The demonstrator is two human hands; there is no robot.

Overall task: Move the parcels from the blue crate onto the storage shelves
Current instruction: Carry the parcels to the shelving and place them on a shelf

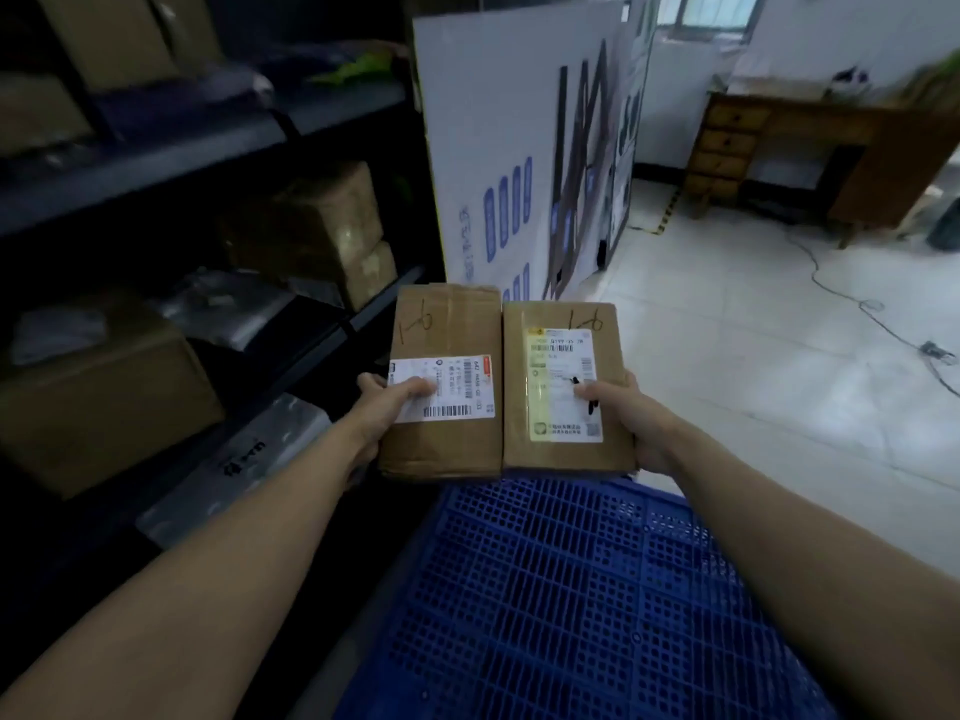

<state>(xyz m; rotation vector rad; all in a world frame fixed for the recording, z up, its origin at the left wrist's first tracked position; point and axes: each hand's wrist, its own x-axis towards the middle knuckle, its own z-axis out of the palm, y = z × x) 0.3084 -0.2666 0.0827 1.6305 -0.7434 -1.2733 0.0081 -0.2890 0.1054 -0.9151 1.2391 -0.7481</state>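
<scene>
You stand over the blue crate (571, 605), its perforated plastic filling the bottom of your view on a pale tiled floor (753, 356). To the left of the crate rise the dark storage shelves (171, 163), already loaded with brown cartons and grey plastic mailers. Beyond the crate leans a white printed board (498, 148) with blue markings too blurred to read. Past the crate to the right, across the floor, stands a wooden desk (810, 148) with drawers, and a thin cable (852, 298) trails over the tiles.

Just above the crate's far edge you hold two cardboard parcels side by side, their long edges touching. The left parcel (447, 324) bears a handwritten mark that looks like "1-6" and a white shipping label with a barcode; the small print is not legible. The right parcel (561, 459) carries a similar handwritten mark and a white-and-yellow label with barcodes and a QR code, the text too small to read.

Your left hand (379, 407) grips the left parcel at its outer edge, thumb pressed flat on the white label, the other fingers hidden beneath. Your right hand (628, 413) clasps the right parcel the same way, thumb on its label, fingers under the box.
</scene>
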